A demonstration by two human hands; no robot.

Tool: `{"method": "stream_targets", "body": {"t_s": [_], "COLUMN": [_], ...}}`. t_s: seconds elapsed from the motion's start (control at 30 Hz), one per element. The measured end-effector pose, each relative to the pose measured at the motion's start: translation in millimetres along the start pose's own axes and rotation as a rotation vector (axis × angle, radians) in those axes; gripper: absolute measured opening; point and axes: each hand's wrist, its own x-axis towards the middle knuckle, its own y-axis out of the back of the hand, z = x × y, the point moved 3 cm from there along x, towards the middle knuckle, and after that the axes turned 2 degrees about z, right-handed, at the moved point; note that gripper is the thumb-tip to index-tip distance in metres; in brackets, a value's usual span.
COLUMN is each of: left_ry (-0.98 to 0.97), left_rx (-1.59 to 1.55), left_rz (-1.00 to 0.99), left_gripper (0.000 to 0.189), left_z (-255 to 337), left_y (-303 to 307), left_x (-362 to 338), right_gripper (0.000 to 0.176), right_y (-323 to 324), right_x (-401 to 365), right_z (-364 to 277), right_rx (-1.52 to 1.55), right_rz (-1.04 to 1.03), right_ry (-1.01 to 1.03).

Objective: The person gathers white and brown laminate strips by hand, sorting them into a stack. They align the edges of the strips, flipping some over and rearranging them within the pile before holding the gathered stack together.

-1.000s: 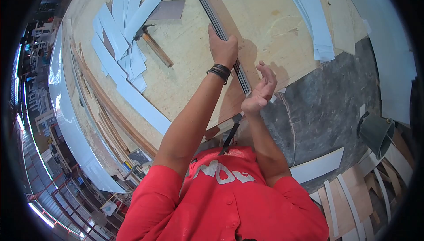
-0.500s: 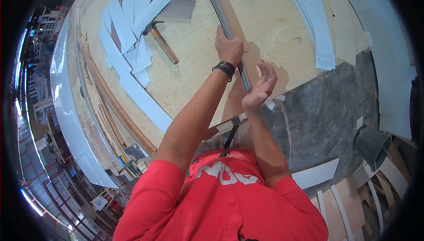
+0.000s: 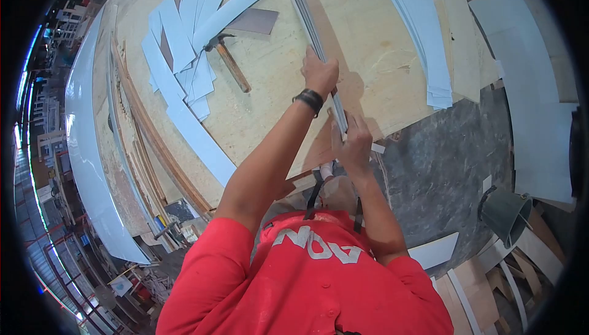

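A bundle of long, thin grey-white strips (image 3: 306,16) stands on edge over the wooden tabletop, casting a shadow to its right. My left hand (image 3: 320,72), with dark bands at the wrist, is wrapped round the bundle near its middle. At the near end, my right hand (image 3: 353,142) has its thumb on one side and fingers on the other, closed about the strips. To the left lies a hammer (image 3: 232,65) with a wooden handle, its head against a fanned pile of white strips (image 3: 178,46).
Another stack of white strips (image 3: 417,40) lies at the table's right. Long wooden battens (image 3: 138,114) run along the left edge. A dark bucket (image 3: 506,215) is tipped on the grey floor (image 3: 442,163) at right, near white sheets (image 3: 540,126) and boards.
My right hand has gone from open fingers beside the bundle's near end to closing round it. My left hand keeps its hold. The view has shifted slightly.
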Motion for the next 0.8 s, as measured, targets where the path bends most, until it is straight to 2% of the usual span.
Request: {"method": "stream_targets", "body": {"t_s": [0.07,0.1,0.17,0.2,0.3,0.37,0.43,0.47,0.5,0.53,0.6,0.63,0.7,0.8], "left_ry": [0.023,0.027,0.066,0.048,0.159,0.298,0.346,0.46,0.478,0.437,0.337,0.336,0.362,0.376], "left_rx": [0.404,0.399,0.291,0.278,0.292,-0.219,-0.364,-0.488,-0.486,-0.547,-0.6,-0.603,-0.521,-0.578], "left_rz": [0.025,0.024,0.062,0.074,0.006,-0.318,-0.337,-0.389,-0.393,-0.425,-0.409,-0.4,-0.425,-0.459], "left_gripper": [0.075,0.075,0.08,0.08,0.084,0.087,0.078,0.058,0.058,0.049,0.032,0.032,0.032,0.032], "left_z": [18,7,-25,-12,2,10,-2,7,-2,-12,-8,-14,-31,-37], "left_y": [10,8,3,4,18,29,36,41,44,48,62,67,72,73], "left_x": [-25,-25,-27,-23,-48,-72,-113,-135,-141,-143,-152,-150,-148,-151], "right_gripper": [0.025,0.023,0.023,0.023,0.025,0.026,0.027,0.031,0.034,0.034,0.039,0.039,0.042,0.037], "right_y": [-2,-4,-17,-19,-1,16,28,30,33,37,40,36,17,15], "right_x": [-16,-24,-41,-30,-34,-37,-43,-49,-56,-58,-61,-66,-82,-71], "right_z": [-5,-4,16,16,10,-6,-24,-35,-42,-45,-53,-49,-26,-21], "right_rx": [-0.061,-0.121,-0.128,-0.124,0.009,-0.035,-0.075,-0.061,-0.047,-0.049,0.176,0.178,0.927,0.746], "right_rz": [0.032,0.059,0.037,0.04,-0.012,-0.035,-0.062,-0.118,-0.18,-0.191,-0.279,-0.287,-0.402,-0.502], "right_ry": [0.051,0.106,0.09,0.089,0.051,0.043,0.011,-0.001,-0.015,-0.026,0.158,0.163,-0.723,-0.681]}}
